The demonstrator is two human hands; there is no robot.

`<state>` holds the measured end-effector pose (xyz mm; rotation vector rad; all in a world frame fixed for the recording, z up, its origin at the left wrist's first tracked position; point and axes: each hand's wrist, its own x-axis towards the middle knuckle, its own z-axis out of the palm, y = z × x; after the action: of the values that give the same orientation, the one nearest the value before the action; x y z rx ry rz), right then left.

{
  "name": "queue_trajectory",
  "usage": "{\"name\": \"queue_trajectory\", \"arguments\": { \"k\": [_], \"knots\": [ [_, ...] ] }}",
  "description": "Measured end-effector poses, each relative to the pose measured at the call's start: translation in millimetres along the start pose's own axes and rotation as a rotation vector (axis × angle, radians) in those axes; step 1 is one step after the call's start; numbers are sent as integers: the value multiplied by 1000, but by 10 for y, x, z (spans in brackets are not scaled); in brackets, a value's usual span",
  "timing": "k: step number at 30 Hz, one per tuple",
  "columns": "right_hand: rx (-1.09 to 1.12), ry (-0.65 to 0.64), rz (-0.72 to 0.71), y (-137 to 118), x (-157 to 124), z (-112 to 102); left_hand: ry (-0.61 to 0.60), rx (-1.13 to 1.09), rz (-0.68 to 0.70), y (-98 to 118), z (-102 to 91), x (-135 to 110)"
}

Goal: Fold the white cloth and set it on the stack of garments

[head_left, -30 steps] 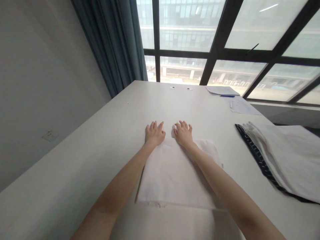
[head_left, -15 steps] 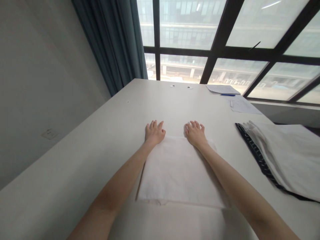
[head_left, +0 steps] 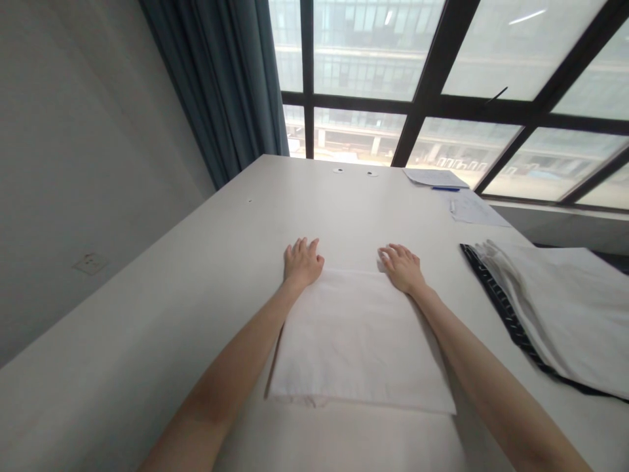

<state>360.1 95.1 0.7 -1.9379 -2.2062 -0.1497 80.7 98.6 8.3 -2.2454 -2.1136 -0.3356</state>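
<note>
A white cloth (head_left: 361,341), folded into a flat rectangle, lies in front of me on the white table (head_left: 206,262). My left hand (head_left: 302,262) is spread at the cloth's far left corner, palm down, its fingers reaching past the edge onto the tabletop. At the far right corner rests my right hand (head_left: 401,265), also palm down with fingers stretched out. Neither hand grips anything. The palms hide the two far corners of the cloth. Its near edge shows small wrinkles on the left side.
On the right, a stack of white cloth (head_left: 570,308) lies over a black fabric with white marks (head_left: 506,308). Papers (head_left: 437,178) and a blue pen (head_left: 445,189) sit at the far right. Beyond the table are a window and a blue curtain (head_left: 226,85).
My right hand has slid to the right, from the cloth's far edge to its far right corner, uncovering more of the right side. My left hand has stayed nearly still.
</note>
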Motion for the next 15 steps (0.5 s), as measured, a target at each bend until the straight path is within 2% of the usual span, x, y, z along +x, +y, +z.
{"name": "queue_trajectory", "arguments": {
  "k": [8,15],
  "knots": [
    [20,57,-3,-28,93,24,79,-20,-12,-2,39,63],
    [-49,100,-128,-105,252,-126,104,-19,13,31,-16,222]
  ]
}}
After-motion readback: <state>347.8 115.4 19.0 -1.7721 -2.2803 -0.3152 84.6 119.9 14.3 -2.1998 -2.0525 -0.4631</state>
